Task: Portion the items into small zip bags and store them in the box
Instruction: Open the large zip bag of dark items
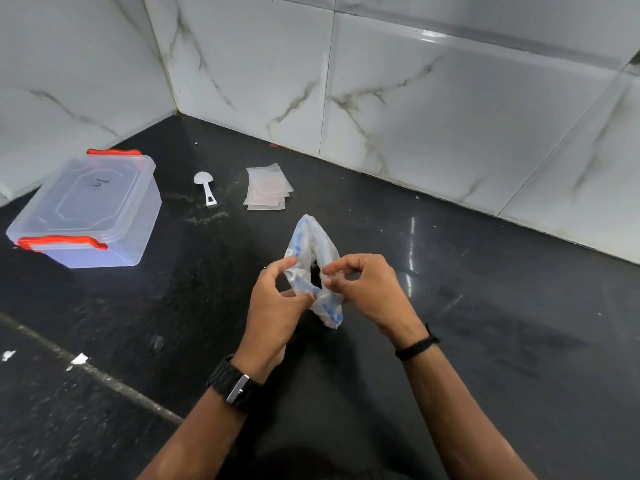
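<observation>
A clear plastic bag with blue print (311, 242) is held above the black counter in the middle of the view. My left hand (277, 303) pinches its left edge and my right hand (367, 289) pinches its right edge, with the bag's mouth pulled apart between them. What is inside the bag is hidden. A stack of small clear zip bags (266, 188) lies flat further back. A white plastic scoop (205, 187) lies to its left. The clear storage box (90, 209) with red latches stands at the left with its lid on.
The black stone counter (485, 323) meets white marble-look wall tiles (415, 98) at the back and left. Small white scraps (79, 359) lie near the counter's front left edge. I wear a black watch on the left wrist and a black band on the right.
</observation>
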